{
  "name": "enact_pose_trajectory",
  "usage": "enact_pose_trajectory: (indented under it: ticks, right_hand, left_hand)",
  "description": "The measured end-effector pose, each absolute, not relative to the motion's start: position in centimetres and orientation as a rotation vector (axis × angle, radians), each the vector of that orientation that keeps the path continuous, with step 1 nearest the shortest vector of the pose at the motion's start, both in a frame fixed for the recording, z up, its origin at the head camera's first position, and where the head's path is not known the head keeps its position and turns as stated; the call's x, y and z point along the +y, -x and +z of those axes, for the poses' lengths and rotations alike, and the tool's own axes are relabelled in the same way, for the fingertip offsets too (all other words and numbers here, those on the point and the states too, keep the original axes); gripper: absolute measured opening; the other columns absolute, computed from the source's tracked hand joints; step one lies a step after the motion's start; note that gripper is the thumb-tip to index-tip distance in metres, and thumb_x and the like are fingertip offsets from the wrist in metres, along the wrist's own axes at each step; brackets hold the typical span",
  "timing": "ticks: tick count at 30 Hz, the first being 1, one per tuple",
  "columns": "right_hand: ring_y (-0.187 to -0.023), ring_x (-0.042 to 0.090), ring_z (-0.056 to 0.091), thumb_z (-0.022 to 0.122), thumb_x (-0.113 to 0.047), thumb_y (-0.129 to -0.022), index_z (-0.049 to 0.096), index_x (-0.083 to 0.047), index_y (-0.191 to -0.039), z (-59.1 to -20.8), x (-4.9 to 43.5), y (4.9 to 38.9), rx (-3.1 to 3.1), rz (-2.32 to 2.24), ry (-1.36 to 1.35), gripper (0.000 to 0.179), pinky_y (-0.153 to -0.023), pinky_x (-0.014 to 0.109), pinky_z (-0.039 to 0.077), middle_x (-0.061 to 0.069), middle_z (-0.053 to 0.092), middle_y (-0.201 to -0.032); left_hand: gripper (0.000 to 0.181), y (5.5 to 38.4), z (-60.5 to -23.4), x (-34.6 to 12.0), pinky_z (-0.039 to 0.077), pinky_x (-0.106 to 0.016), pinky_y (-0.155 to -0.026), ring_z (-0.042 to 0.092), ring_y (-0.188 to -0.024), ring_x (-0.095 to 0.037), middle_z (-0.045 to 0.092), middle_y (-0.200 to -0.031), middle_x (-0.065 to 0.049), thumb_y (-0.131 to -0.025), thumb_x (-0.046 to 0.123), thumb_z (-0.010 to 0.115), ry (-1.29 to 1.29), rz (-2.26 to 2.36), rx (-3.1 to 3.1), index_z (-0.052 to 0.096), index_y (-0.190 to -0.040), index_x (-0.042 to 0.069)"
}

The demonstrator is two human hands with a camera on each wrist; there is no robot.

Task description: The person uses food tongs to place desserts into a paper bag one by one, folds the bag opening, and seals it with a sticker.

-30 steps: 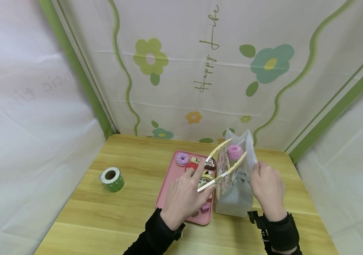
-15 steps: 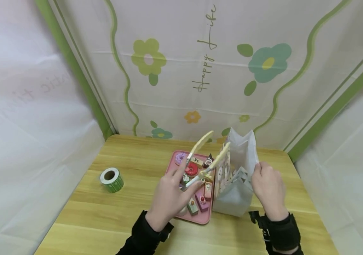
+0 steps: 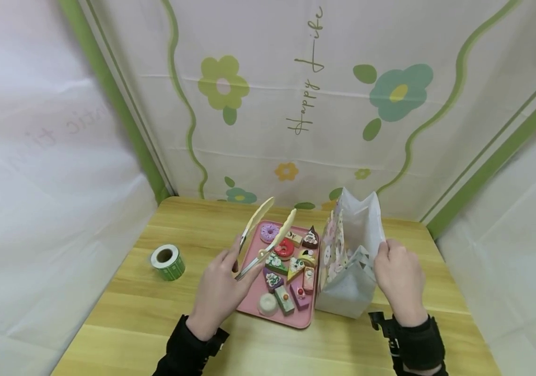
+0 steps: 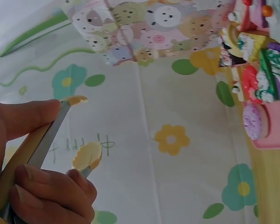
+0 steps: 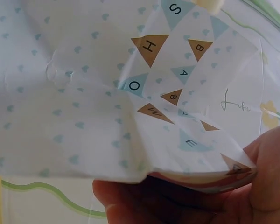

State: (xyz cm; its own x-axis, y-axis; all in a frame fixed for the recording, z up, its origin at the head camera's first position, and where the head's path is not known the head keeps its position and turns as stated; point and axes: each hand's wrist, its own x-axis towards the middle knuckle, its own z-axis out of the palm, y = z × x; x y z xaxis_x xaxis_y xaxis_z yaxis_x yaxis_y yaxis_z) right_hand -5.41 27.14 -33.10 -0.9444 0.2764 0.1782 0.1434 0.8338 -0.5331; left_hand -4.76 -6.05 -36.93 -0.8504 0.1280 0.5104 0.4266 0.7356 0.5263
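Note:
In the head view my left hand (image 3: 217, 289) holds a pair of tongs (image 3: 283, 233) with cream tips. Their arms are spread, with nothing between the tips, and they reach over the far left of a pink tray (image 3: 296, 320). On it sit several small toy-like cakes, among them a purple sprinkled donut (image 3: 269, 233), a red donut (image 3: 284, 249) and a round white piece (image 3: 268, 304). Just right of the tray stands a paper bag (image 3: 340, 302), its mouth open. My right hand (image 3: 402, 279) grips the bag's right rim; the right wrist view shows fingers beneath the folded edge (image 5: 144, 175).
A roll of green-and-white labels (image 3: 167, 262) stands at the left of the wooden table (image 3: 122, 318). Behind the table hangs a white curtain (image 3: 268, 125) printed with flowers, and white sheets enclose both sides.
The pink fluffy ring that was between the tongs over the bag's mouth is no longer in them. My left hand has drawn the tongs left, over the tray. The right hand keeps its grip.

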Motion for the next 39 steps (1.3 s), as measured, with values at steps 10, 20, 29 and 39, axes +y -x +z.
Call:
enact_pose_trajectory:
  ticks: [10, 20, 29, 39]
  right_hand:
    - [-0.052, 0.026, 0.049, 0.031, -0.023, -0.107, 0.06, 0.006, -0.091, -33.4, 27.3, 5.3, -2.748, 0.797, 0.316, 0.044, -0.043, 0.037, 0.036, 0.012, 0.053, -0.065]
    - [-0.054, 0.027, 0.05, 0.031, -0.023, -0.106, 0.06, 0.005, -0.089, -33.4, 27.4, 5.3, -2.749, 0.782, 0.335, 0.043, -0.043, 0.037, 0.036, 0.013, 0.054, -0.066]
    - [-0.054, 0.028, 0.051, 0.031, -0.023, -0.106, 0.061, 0.007, -0.094, -33.4, 27.4, 5.2, -2.753, 0.77, 0.335, 0.044, -0.043, 0.037, 0.036, 0.014, 0.055, -0.067]
    - [-0.054, 0.027, 0.05, 0.032, -0.023, -0.106, 0.06, 0.005, -0.09, -33.5, 27.3, 5.2, -2.748, 0.765, 0.335, 0.043, -0.043, 0.036, 0.036, 0.013, 0.055, -0.067]
  left_hand:
    - [0.079, 4.0, -38.9, -8.5, 0.03, -0.022, -0.044, 0.034, -0.051, -0.005, 0.045, -0.069, 0.004, -0.083, 0.04, 0.079, 0.425, -0.866, -2.603, 0.048, -0.144, 0.001]
    - [0.077, 2.7, -43.2, -12.5, 0.032, -0.024, -0.047, 0.034, -0.053, -0.005, 0.041, -0.065, 0.008, -0.084, 0.047, 0.077, 0.434, -0.857, -2.835, 0.053, -0.142, 0.004]
    - [0.076, 2.7, -45.5, -16.2, 0.033, -0.024, -0.049, 0.036, -0.054, -0.002, 0.042, -0.067, 0.011, -0.086, 0.054, 0.071, 0.517, -0.89, -2.919, 0.051, -0.145, 0.01]
    - [0.07, 2.9, -47.5, -17.9, 0.031, -0.02, -0.046, 0.032, -0.053, 0.003, 0.038, -0.067, 0.015, -0.086, 0.052, 0.072, 0.787, -0.796, -2.83, 0.058, -0.139, 0.01]
